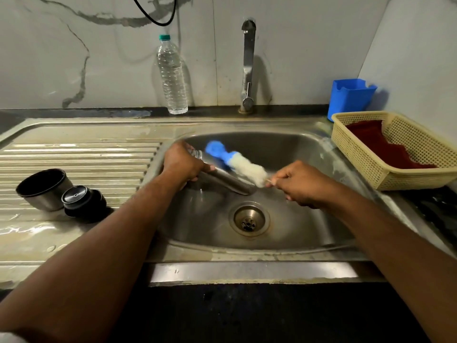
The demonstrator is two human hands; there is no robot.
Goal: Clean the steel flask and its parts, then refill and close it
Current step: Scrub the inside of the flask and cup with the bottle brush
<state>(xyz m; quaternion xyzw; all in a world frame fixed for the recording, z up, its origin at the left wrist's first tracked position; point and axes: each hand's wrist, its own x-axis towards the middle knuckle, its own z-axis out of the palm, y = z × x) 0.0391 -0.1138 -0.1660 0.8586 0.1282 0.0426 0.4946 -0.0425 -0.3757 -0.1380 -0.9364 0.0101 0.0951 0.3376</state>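
I look down on a steel sink [284, 149] set in a wet worktop [81, 144], with a ribbed drainer on the left. Far behind stand a tap [248, 68] and a water bottle [172, 75]. At right sit a mesh basket [395, 154] lined with a red cloth [385, 147] and, behind it, a blue tub [350, 97].

Over the basin my left hand [181, 164] grips the flask [222, 178] near its threaded neck. The flask lies tilted, neck far-left, base near-right. My right hand [305, 184] pinches the thin handle of a brush [237, 162], whose white and blue head lies along the flask's outside. On the drainer, well apart from the flask, the cup [43, 189] and stopper [82, 200] touch each other.

Risks, as I judge them: the wet flask could slip from a one-handed grip and drop into the basin, and the thin handle could twist in my pinch.

The brush head is blurred. My left hand hides the flask's mouth, so I cannot tell what is inside. No water shows at the tap.
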